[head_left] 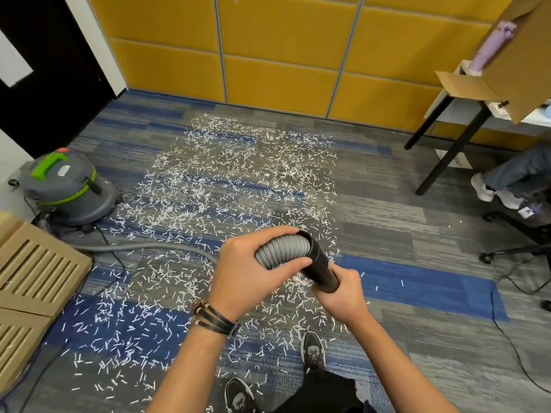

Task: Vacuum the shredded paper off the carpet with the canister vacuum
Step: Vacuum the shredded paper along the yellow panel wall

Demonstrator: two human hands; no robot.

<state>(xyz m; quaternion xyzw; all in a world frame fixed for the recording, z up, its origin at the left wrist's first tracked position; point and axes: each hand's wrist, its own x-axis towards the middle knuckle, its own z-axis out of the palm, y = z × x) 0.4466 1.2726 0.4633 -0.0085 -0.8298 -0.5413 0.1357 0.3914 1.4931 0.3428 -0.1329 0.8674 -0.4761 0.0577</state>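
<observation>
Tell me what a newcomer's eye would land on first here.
White paper strewn across the middle of the blue-grey carpet stands out first. In the foreground the left hand grips the ribbed hose and the right hand holds its black tube. The grey-and-green vacuum sits at the left, and a yellow wall fills the back.

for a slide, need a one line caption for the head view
Left hand and right hand hold the hose above shredded paper on the carpet, canister vacuum at left.
</observation>
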